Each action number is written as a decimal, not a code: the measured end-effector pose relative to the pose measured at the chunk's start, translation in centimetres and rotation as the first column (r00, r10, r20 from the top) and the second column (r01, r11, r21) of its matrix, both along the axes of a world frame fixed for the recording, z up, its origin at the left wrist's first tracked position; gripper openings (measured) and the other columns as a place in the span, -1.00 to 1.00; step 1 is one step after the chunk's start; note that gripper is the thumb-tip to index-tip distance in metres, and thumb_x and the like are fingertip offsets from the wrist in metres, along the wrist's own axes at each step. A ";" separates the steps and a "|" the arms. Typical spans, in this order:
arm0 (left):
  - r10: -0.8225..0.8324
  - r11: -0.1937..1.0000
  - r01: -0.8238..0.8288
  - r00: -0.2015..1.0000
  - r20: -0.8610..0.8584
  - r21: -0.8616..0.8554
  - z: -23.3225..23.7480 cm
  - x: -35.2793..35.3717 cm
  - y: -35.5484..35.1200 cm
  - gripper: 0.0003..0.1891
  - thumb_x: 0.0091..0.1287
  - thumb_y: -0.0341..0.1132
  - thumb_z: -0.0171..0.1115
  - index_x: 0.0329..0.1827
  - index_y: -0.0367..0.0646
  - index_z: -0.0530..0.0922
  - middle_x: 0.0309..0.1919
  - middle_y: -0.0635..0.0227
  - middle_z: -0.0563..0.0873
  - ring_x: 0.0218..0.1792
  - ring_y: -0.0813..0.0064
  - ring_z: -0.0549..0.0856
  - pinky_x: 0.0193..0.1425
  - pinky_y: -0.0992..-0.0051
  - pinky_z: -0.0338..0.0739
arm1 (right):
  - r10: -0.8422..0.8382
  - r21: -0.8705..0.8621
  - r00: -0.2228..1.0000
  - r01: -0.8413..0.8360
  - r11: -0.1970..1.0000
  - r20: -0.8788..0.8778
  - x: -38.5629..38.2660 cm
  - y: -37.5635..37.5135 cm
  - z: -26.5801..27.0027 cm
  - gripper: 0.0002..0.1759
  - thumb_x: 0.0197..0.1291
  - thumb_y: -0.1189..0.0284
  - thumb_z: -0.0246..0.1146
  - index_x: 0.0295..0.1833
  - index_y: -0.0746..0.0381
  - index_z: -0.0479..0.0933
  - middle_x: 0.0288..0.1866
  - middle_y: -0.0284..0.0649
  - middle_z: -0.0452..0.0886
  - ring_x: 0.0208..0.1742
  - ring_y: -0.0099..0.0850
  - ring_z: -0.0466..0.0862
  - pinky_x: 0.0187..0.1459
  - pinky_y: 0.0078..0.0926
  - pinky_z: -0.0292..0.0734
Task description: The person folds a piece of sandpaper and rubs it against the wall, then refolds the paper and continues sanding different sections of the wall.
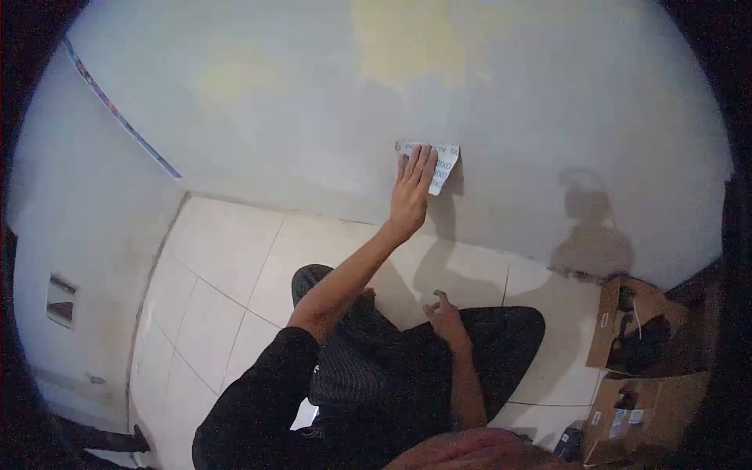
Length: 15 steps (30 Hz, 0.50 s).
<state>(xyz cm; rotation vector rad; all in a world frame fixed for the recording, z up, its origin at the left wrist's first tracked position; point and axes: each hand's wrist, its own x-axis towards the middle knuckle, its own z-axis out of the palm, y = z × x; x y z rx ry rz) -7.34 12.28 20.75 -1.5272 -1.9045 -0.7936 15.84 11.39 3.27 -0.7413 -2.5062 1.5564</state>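
Note:
A small piece of sandpaper [444, 168] with printed lettering on its pale back lies against the grey wall. My left hand [413, 188] holds it there, fingers extended and pressed on the paper; its lower right corner lifts off the wall. My right hand [446, 317] rests by my crossed legs, empty, with thumb and fingers apart. The sandpaper's gritty side is hidden.
The wall [313, 133] carries yellowish patches [411, 39] higher up. Below it run pale floor tiles [227, 266]. Open cardboard boxes [607, 329] with dark items stand at the right. A socket-like plate [60, 301] sits on the left wall.

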 end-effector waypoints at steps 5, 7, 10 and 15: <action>-0.012 0.977 0.038 0.992 -0.124 0.208 7.2 -1.5 3.6 -0.29 0.13 -0.66 -0.09 0.46 -0.38 0.14 0.46 -0.05 0.21 0.49 -0.06 0.14 0.52 -0.09 -0.08 | 0.013 0.005 1.000 -0.013 1.000 -0.008 -0.3 0.4 -2.1 -0.39 0.30 0.23 0.22 0.33 0.34 0.25 -0.11 0.07 0.66 -0.06 -0.02 0.66 0.03 -0.14 0.53; 0.010 0.964 0.032 0.988 -0.155 0.265 10.5 -0.8 4.3 -0.30 0.13 -0.67 -0.08 0.45 -0.39 0.16 0.45 -0.04 0.23 0.49 -0.07 0.15 0.52 -0.08 -0.05 | -0.024 0.087 0.999 0.021 0.996 0.032 -0.2 0.0 -1.0 -0.40 0.29 0.26 0.23 0.32 0.34 0.25 -0.12 0.05 0.66 -0.07 -0.03 0.67 0.03 -0.15 0.53; 0.047 0.956 0.004 0.985 -0.167 0.295 11.0 -0.2 4.0 -0.33 0.15 -0.68 -0.10 0.44 -0.39 0.18 0.44 -0.04 0.25 0.48 -0.06 0.17 0.51 -0.07 -0.02 | -0.003 0.064 0.999 -0.001 0.998 0.053 -0.3 0.1 -1.4 -0.39 0.30 0.25 0.21 0.34 0.32 0.24 -0.10 0.05 0.66 -0.05 -0.03 0.67 0.05 -0.16 0.53; 0.059 0.981 -0.039 0.993 -0.103 0.189 4.1 -0.6 2.3 -0.29 0.13 -0.71 -0.11 0.47 -0.36 0.14 0.47 -0.02 0.19 0.51 0.03 0.12 0.54 -0.05 -0.07 | 0.083 0.231 0.995 -0.068 0.971 -0.054 0.6 0.0 -2.4 -0.40 0.31 0.23 0.20 0.35 0.31 0.24 -0.11 0.04 0.67 -0.02 -0.03 0.66 0.08 -0.15 0.51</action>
